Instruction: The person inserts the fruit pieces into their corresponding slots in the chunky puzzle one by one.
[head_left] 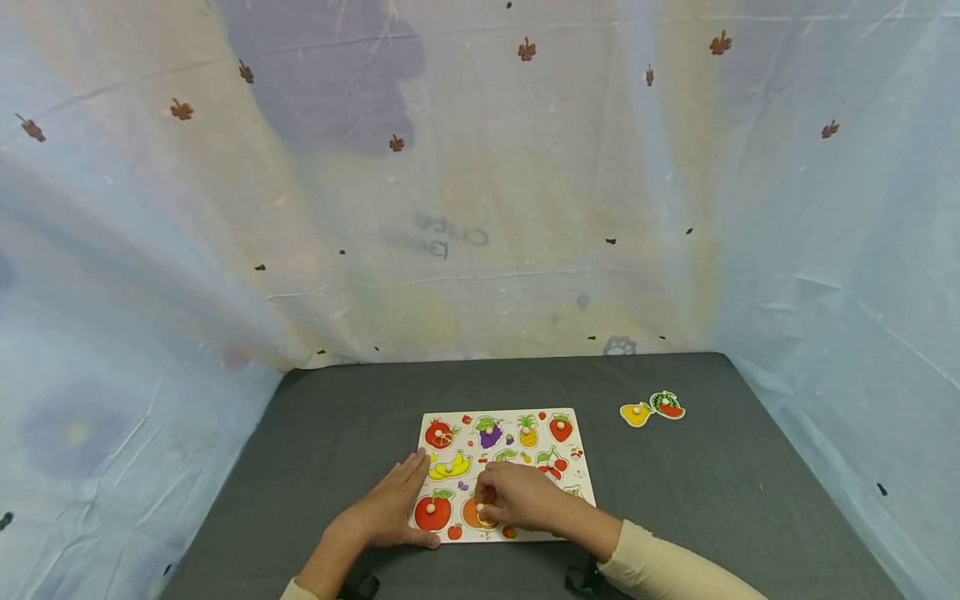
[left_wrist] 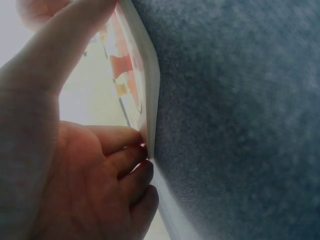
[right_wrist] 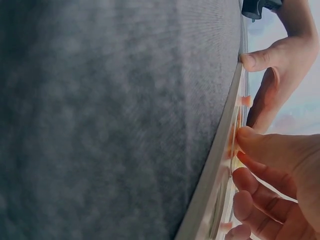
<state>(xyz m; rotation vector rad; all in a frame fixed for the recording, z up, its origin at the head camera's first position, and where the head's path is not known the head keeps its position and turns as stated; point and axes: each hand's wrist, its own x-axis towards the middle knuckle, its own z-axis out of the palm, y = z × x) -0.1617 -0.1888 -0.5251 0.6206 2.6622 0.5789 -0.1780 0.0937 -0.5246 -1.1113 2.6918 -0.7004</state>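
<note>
A white wooden fruit peg puzzle board point(head_left: 463, 536) lies on the dark tabletop, its fruit pieces carrying small round knobs. My left hand point(head_left: 392, 503) rests at the board's left side, fingers extended along the edge and thumb at the near left corner. In the left wrist view the fingertips of that hand point(left_wrist: 95, 175) touch the board's edge. My right hand point(head_left: 521, 497) reaches over the board and pinches the knob of the orange piece point(head_left: 471, 514) in the near row. Beside it sits the red apple piece point(head_left: 431, 513). The right hand covers part of the board's middle.
Off the board, at the back right, lie a yellow pear piece point(head_left: 634, 415) and a watermelon piece point(head_left: 667, 406), touching or nearly so. Patterned curtains point(head_left: 480, 208) enclose the dark grey table point(head_left: 337, 417) at the back and sides.
</note>
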